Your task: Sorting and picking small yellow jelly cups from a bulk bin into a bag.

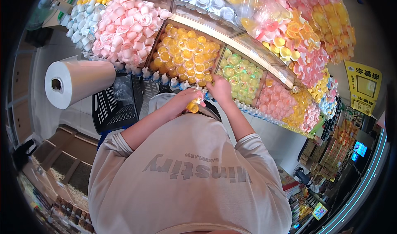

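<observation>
My left hand (183,101) is closed around a few orange-yellow jelly cups (193,107), held in front of my waist. A clear, shiny lid or cup shows between its fingers. Just to its right, my right hand (221,89) reaches to the front edge of the display, its fingertips at an orange jelly cup (208,78) on the corner of the pile. Whether the fingers grip that cup cannot be told. Beyond the hands, a bin of orange-yellow jelly cups (186,52) is heaped high, and a bin of green jelly cups (240,74) adjoins it on the right.
Pink cups (124,29) fill the bin at left. A roll of plastic bags (90,78) juts out above a black shopping basket (116,110). Small bottle-shaped packs (164,78) line the display's front edge. A clear plastic bag (248,7) rests on the upper tier.
</observation>
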A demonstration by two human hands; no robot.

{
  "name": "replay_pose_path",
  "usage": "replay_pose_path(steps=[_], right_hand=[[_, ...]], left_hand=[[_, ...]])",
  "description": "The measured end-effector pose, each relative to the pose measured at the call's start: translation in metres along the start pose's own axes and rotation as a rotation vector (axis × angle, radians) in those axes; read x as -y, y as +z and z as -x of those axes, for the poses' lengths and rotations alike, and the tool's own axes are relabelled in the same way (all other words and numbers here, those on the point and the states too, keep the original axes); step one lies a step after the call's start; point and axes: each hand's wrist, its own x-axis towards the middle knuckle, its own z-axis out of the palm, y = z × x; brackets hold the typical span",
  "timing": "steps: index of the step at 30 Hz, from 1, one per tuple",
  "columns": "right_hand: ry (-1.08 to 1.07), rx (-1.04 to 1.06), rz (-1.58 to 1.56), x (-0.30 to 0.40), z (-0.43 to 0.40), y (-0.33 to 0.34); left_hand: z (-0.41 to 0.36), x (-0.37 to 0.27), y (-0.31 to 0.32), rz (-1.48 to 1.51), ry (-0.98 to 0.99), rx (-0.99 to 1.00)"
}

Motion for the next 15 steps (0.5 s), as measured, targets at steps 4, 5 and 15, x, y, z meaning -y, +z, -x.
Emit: replay_pose_path(steps=[4,5,15], right_hand=[[0.116,0.013,-0.012,0.0049,-0.0018,0.002],[0.133,0.005,-0.007,0.0061,-0.0017,0.003],[0.188,-0.018,-0.064,0.0082,0.0008,0.0082]], left_hand=[[-0.0019,0.0036,-0.0018,0.007,0.008,0.011],[-0.0022,0.0043,-0.0018,0.007,0.01,0.009],[-0.0018,0.0039,0.001,-0.007,0.009,-0.001]])
